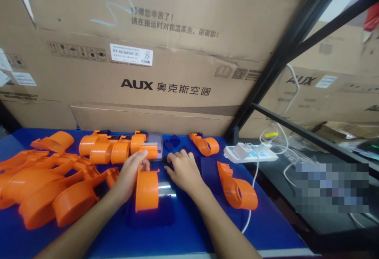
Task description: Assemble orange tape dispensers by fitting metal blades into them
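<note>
My left hand (130, 176) is closed round the upper, narrow part of an orange plastic tape dispenser (147, 190). Its round drum hangs lowest, above the blue table. To its right, my right hand (183, 168) reaches down with bent fingers among small dark parts (173, 142). What its fingertips hold, if anything, is hidden. Just behind the held dispenser lies a phone (160, 142), partly covered. Several orange dispensers with black ends (100, 150) stand in a row behind my left hand. More orange pieces (74, 207) are heaped at the left.
Two orange dispensers lie on the right, one farther back (209, 146) and one nearer (242, 194). Beside my right wrist is a dark blue block-like thing (209, 174). A white power strip (231, 153) with cables sits at the table's right edge. Large cardboard boxes (166, 109) rise behind, beside a black metal frame (266, 69).
</note>
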Tool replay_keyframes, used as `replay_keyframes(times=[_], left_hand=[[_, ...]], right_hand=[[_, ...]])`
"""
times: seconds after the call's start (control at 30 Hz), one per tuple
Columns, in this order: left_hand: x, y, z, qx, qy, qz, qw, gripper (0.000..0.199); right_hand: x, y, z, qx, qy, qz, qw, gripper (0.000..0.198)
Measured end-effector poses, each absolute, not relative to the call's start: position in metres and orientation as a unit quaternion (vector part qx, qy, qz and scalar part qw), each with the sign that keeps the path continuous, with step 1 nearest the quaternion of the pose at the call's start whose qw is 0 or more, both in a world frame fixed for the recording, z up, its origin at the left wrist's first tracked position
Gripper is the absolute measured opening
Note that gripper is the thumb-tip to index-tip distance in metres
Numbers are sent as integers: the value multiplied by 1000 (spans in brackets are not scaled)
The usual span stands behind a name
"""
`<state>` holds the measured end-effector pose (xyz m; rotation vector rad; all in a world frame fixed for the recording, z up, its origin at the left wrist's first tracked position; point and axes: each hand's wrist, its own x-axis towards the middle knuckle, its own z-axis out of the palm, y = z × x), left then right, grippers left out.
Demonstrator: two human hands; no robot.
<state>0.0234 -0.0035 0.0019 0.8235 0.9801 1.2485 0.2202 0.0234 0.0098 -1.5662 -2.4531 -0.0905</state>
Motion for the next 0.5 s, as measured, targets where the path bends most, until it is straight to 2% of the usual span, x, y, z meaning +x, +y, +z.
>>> replay_keyframes(times=[0.07,0.13,0.27,0.33,0.5], left_hand=[[23,-3,-2,382,430,538,617,50],[22,-2,-6,403,433,536,602,49],[21,0,-12,447,445,552,545,45],[22,1,-13,476,446,547,525,41],[27,-4,-8,529,431,518,516,33]], right_hand=[[222,24,12,-538,-833,-29,126,11],[224,24,15,-546,-818,-21,179,15],[226,22,26,-508,-763,44,398,23],[224,18,30,-437,-765,83,465,26],[215,12,29,-289,-822,120,475,27]])
